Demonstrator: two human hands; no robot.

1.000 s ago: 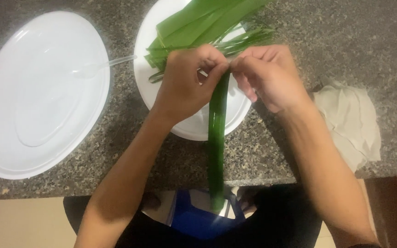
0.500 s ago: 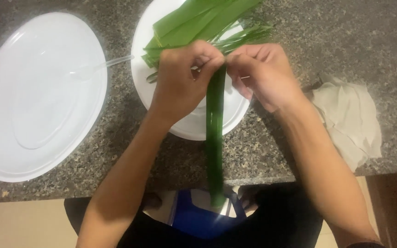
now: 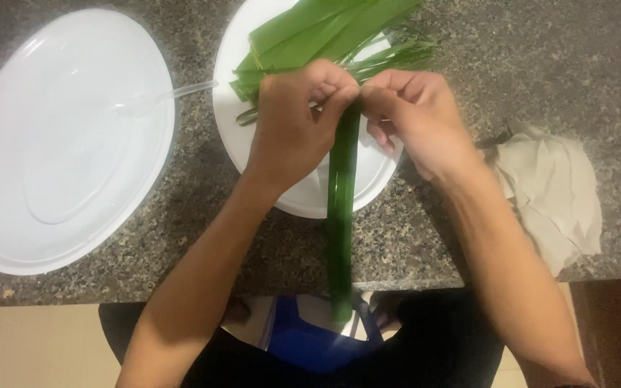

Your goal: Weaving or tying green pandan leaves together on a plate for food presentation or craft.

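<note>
Barely shifted since before, the left hand (image 3: 292,129) and right hand (image 3: 418,118) stay pinched together on the long green leaf (image 3: 341,215)

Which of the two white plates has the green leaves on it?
The round plate under the hands, heaped with leaves; the big oval plate at left holds none.

both hands meet near the top centre of the frame, the left hand (image 3: 292,118) and right hand (image 3: 415,118) pinching the upper end of a long green leaf strip (image 3: 341,215) that hangs down past the counter's edge. behind them a white plate (image 3: 303,197) carries a heap of green leaves (image 3: 318,36). a big white oval lid (image 3: 59,136) fills the upper left, and a crumpled beige cloth (image 3: 551,190) lies at the right on the speckled granite counter (image 3: 540,50).
</note>
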